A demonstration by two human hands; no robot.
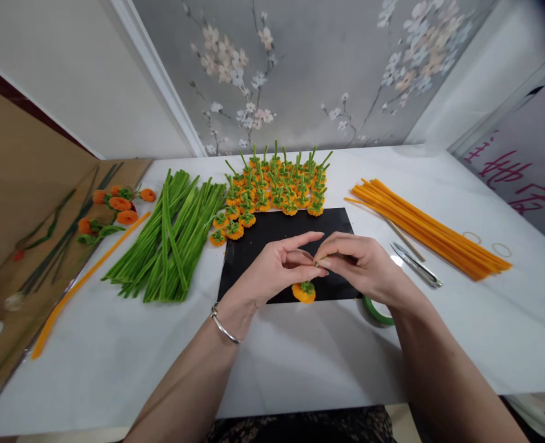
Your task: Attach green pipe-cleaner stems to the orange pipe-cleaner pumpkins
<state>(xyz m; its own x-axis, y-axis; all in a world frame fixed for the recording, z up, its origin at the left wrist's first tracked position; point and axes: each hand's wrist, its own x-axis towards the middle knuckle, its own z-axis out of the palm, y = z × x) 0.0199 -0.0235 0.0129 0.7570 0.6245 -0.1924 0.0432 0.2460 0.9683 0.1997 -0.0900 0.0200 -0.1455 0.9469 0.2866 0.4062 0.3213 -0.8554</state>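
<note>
An orange pipe-cleaner flower (304,294) with a green base hangs or rests upside down just below my fingers, over the near edge of a black mat (254,258). Its green stem runs up toward my fingertips. My left hand (291,264) pinches around the stem's end, index finger stretched out above. From the other side, my right hand (353,258) has thumb and forefinger pressed together at the same spot. The stem's tip is mostly hidden between the fingers. Several finished orange flowers (275,184) stand head down, stems up, behind and partly on the mat.
Green pipe cleaners (171,240) lie in a pile on the left, orange pipe cleaners (433,227) on the right. Snips (417,266) and a green tape roll (377,312) are near my right arm. Cardboard (5,307) with orange flowers (120,203) covers the left end.
</note>
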